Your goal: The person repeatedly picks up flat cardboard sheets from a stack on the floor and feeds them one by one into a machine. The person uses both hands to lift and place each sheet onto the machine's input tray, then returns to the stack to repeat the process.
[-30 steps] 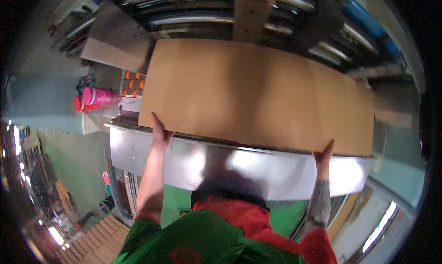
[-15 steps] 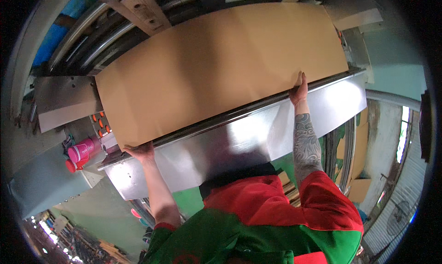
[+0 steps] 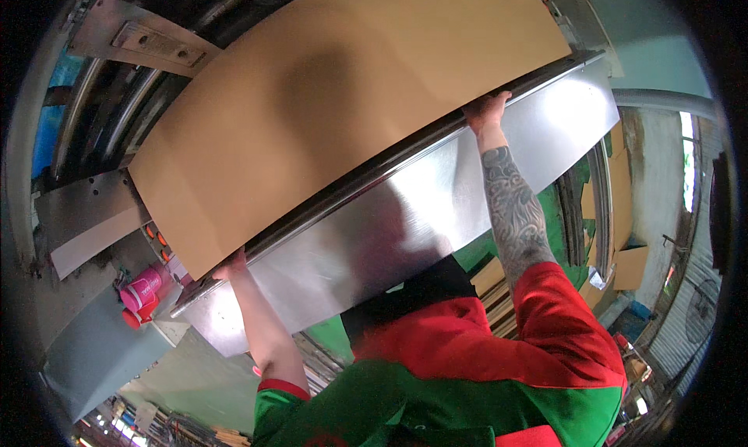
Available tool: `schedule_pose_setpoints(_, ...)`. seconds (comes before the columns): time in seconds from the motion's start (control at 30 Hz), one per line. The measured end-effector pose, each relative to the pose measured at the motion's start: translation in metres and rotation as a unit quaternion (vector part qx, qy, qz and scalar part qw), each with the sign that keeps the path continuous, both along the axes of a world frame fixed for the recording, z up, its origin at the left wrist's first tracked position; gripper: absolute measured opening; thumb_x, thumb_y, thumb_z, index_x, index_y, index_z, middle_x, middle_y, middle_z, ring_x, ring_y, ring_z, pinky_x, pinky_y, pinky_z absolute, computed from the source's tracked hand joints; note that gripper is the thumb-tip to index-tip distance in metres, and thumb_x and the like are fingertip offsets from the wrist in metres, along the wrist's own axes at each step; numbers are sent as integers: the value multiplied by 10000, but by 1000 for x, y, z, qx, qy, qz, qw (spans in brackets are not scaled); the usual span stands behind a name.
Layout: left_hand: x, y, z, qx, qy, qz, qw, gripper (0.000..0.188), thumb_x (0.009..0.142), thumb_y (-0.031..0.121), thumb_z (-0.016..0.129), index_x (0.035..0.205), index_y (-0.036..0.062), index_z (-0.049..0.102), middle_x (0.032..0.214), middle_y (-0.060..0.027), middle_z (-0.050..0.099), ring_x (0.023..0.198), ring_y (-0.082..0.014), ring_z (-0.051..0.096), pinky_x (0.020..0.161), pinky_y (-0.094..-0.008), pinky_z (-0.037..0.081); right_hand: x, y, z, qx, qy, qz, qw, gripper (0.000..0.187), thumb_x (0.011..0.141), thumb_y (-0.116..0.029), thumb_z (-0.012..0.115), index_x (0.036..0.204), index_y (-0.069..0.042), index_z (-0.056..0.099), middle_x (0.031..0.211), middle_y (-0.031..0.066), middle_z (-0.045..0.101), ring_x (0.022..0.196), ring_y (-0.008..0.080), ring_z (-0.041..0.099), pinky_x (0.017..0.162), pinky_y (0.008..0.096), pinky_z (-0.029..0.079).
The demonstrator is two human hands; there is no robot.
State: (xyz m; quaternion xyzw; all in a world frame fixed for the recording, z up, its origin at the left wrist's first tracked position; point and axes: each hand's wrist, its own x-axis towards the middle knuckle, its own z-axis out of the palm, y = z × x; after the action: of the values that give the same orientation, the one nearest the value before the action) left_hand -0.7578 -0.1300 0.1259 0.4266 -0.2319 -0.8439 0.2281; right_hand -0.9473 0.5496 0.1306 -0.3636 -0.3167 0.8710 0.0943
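A large brown cardboard sheet point(image 3: 405, 73) lies over the machine, its near edge along a dark metal bar point(image 3: 366, 180). At the near left corner of the sheet, my left hand point(image 3: 232, 266) grips the edge, its fingers partly hidden. My right hand point(image 3: 487, 112) is closed at the same edge farther right, thumb pointing right and fingers mostly hidden by the bar and cardboard. Below both hands slopes a shiny metal plate point(image 3: 436, 190) that reflects light and my shirt.
Metal rollers point(image 3: 128, 108) and a bracket point(image 3: 156, 45) are at the far left. A pink jug point(image 3: 146, 287) stands left of my left hand, beside a grey panel point(image 3: 93, 353). Cardboard pieces point(image 3: 629, 268) lean at the right, near a fan point(image 3: 696, 314).
My view has turned and shifted. My right hand's fingers, raised against the sheet's face before, are now lower at its edge. My left hand remains at the near left corner.
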Motion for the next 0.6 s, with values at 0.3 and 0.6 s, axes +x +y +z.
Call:
schedule_pose_setpoints(0.3, -11, -19, -49, -63, 6, -56, 996, 881, 916, 808, 317, 1541, 214, 498, 1597, -99, 476, 1471, -382, 421, 1142, -707, 358, -35, 7, -52, 103, 52, -74, 991, 627, 1037, -602, 367, 1379, -122, 578, 1327, 64, 644, 1224, 320, 630, 1008, 492, 542)
schedule_pose_setpoints(0.6, -3, 8, 5, -68, -41, -10, 997, 814, 919, 742, 380, 1509, 197, 511, 1528, -55, 522, 1415, -345, 482, 1131, -643, 413, -15, 0, -21, 66, -14, -8, 998, 821, 982, -746, 314, 1613, -228, 400, 1658, 70, 406, 1498, 328, 404, 1201, 608, 343)
